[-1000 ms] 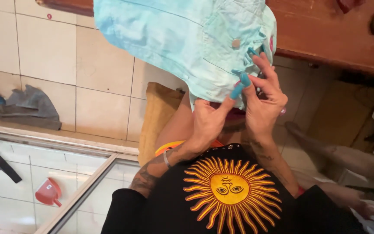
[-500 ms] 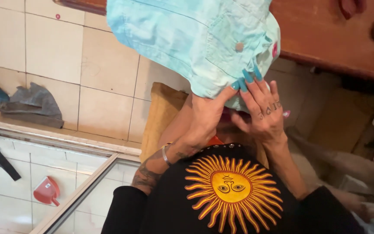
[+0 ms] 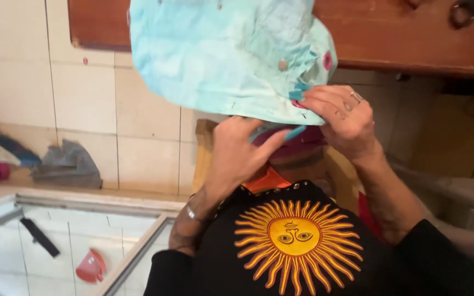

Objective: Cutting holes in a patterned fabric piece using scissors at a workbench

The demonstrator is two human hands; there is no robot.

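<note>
— At the cloth's lower edge, what are the hands doing?

— Right hand [image 3: 341,118] has its grip pinched together on the hem of the pale blue cloth [image 3: 220,55], just by a small teal piece [image 3: 298,92], maybe a clip, too blurred to be sure. Left hand [image 3: 242,148] sits under the hem, fingers curled up against the fabric, so clamped on it from below, I think.

— And the cloth itself?

— Held up in the air, spread out in front of the wooden table [image 3: 412,38], with a button [image 3: 283,65] showing near the edge.

— How far along?

— The edge is gathered between both hands; most of the cloth hangs loose, so I judge the work on it only partly done.

— Around them?

— Tiled wall [image 3: 83,98], grey rag [image 3: 67,164] on a ledge, a red scoop [image 3: 90,267] lower down.
</note>
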